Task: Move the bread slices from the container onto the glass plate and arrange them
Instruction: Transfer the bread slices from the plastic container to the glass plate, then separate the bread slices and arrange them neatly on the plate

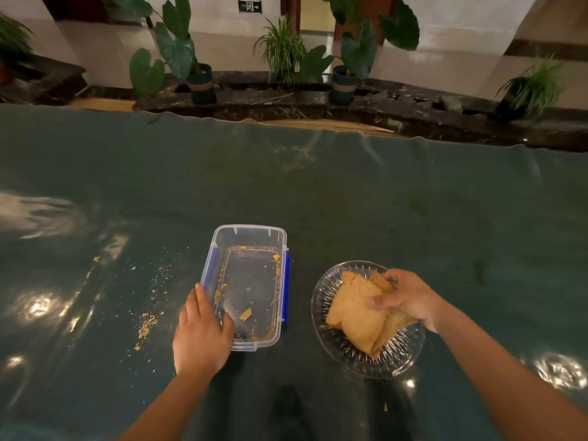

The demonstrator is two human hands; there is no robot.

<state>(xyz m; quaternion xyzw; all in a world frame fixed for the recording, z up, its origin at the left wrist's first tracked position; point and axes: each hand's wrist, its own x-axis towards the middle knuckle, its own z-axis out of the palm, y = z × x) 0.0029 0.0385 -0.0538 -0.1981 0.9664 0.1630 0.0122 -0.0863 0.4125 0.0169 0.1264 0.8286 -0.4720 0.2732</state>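
— What lies just left of the left hand [200, 332]?
— Crumbs [148, 323], scattered over the shiny green table cover [350, 192].
— And far beyond that hand?
— A dark marble ledge [286, 100] carrying potted plants [199, 81], with an exit sign [249, 6] on the pale wall behind.

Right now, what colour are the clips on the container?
Blue clips on the container, head view.

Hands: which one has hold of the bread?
The right hand, fingers gripping the bread slices over the glass plate; the left hand only holds the near-left wall of the container.
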